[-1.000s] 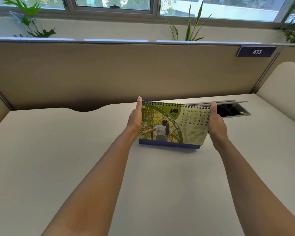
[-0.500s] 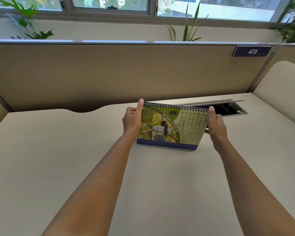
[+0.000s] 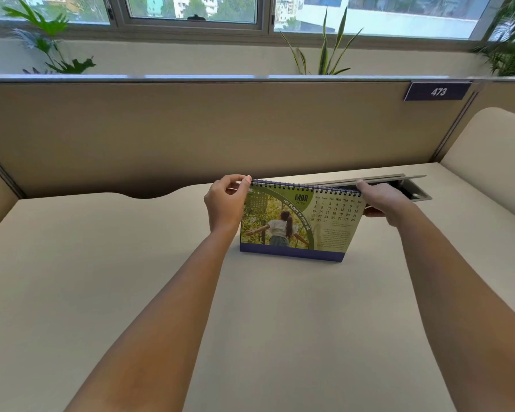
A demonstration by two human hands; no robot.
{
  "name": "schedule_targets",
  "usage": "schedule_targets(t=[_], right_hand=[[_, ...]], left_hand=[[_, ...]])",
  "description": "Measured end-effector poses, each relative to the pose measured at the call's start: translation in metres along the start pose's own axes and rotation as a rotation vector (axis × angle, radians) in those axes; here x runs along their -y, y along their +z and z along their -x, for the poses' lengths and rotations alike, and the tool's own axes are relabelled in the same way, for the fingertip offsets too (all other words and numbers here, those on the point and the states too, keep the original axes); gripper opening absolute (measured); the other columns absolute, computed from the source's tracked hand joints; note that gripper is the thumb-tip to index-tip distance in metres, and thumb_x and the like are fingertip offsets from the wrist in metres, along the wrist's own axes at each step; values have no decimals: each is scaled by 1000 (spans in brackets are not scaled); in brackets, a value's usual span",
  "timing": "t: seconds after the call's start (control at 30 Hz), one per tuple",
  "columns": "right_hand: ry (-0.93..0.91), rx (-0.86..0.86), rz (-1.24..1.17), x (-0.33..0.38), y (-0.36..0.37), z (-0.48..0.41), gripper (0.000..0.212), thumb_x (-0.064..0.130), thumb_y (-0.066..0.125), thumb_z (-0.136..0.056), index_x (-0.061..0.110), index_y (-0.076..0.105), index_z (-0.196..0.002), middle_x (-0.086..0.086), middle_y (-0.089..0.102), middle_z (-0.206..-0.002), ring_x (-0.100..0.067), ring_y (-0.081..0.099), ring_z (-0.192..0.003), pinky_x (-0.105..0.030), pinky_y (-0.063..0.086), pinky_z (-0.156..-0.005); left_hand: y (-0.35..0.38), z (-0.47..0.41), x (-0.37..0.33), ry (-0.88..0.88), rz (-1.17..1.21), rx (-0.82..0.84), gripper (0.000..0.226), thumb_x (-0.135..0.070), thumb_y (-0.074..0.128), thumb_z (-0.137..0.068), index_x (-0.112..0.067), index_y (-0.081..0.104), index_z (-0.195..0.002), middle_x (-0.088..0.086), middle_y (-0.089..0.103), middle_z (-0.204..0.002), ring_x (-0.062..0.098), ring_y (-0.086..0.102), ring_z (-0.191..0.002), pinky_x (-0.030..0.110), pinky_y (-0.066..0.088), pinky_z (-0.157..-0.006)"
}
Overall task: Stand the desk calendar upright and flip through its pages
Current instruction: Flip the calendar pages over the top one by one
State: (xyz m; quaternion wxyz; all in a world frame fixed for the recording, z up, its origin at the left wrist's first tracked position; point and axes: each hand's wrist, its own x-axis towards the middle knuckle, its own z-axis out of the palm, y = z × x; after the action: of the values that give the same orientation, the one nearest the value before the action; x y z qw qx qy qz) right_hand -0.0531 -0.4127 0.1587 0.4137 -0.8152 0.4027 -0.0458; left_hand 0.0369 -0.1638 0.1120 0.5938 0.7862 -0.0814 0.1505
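1. Where the right hand (image 3: 382, 202) wraps the top right corner of the desk calendar (image 3: 301, 223), I cannot see its fingertips; they curl behind the card, thumb below, closed on that corner.
2. Small print under the date grid is too fine for me to read; I make out only "MAR" and "GET PLENTY OF FRESH AIR".
3. Back panel and rear foot of the calendar are hidden from me.
4. Left hand (image 3: 226, 200): thumb and forefinger pinch the top left end of the spiral binding.
5. Calendar stands on the desk (image 3: 131, 278), towards the far edge, just in front of a cable hatch (image 3: 411, 188) with its lid raised.
6. Long axis runs left to right; printed face towards me, leaning back; spiral edge up, blue base strip down.
7. Materials: glossy card pages, dark wire coil, matte beige desk top, fabric-look partition (image 3: 191, 129) behind.
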Motion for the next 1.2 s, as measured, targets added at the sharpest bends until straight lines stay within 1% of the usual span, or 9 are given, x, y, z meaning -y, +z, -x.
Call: schedule_targets(t=[0.1,0.2,0.33,0.53,0.6,0.73,0.9,1.07,1.2], right_hand=[[26,94,76,9,-4,3,54,40,31,-100,-3,59,-117,-18,66,-117,-29,63,-102,-36,51,-90],[41,131,114,16,-7,4,49,35,33,-100,-4,60,-113,-19,67,-113,-26,60,-90,-36,51,-85],[53,135,86,21,-10,3,29,26,43,-98,4,61,-92,-14,67,-96,-23,62,-84,-34,52,-75],[90,159,106,24,-7,4,36,32,41,-99,6,55,-78,-13,65,-86,-27,61,-91,-38,51,-89],[92,162,113,25,-7,4,35,31,41,-99,6,55,-78,-13,65,-87,-27,61,-91,-39,51,-92],[85,162,123,26,-7,2,29,26,44,-98,8,55,-79,-9,65,-79,-25,62,-89,-36,53,-79],[125,193,164,28,-8,-1,33,28,44,-98,6,56,-77,-11,64,-77,-26,62,-89,-33,52,-72],[174,214,162,32,-9,-4,33,25,46,-97,6,57,-73,-11,64,-74,-21,60,-68,-30,49,-66],[210,209,49,30,-9,-6,26,22,54,-94,7,56,-74,-9,63,-74,-17,59,-66,-30,50,-69]], left_hand=[[-1,0,-1,0,10,-15,22,-30,64,-86,-11,71,-95,8,72,-92,9,58,-77,-3,40,-58],[-1,0,-1,-3,26,-20,23,-29,65,-85,-10,71,-96,9,72,-92,10,59,-78,-3,40,-58],[-1,0,-1,1,32,-23,24,-30,65,-85,-11,71,-97,8,72,-93,8,59,-78,-1,42,-57],[-1,1,1,14,36,-28,23,-29,65,-85,-10,71,-97,7,71,-93,6,57,-76,-2,43,-58],[0,1,1,17,42,-30,23,-29,65,-85,-10,71,-96,6,71,-91,5,57,-75,-3,42,-58],[0,0,1,11,44,-32,22,-29,66,-85,-10,71,-95,7,72,-92,8,59,-77,1,43,-59],[0,1,0,3,53,-28,23,-29,66,-84,-9,71,-95,6,70,-89,9,59,-78,5,43,-61],[0,1,0,3,57,-21,22,-29,66,-84,-10,71,-95,3,68,-87,10,59,-79,9,44,-64],[0,1,1,7,64,-23,22,-28,66,-84,-10,71,-95,0,67,-85,9,59,-77,10,45,-65]])
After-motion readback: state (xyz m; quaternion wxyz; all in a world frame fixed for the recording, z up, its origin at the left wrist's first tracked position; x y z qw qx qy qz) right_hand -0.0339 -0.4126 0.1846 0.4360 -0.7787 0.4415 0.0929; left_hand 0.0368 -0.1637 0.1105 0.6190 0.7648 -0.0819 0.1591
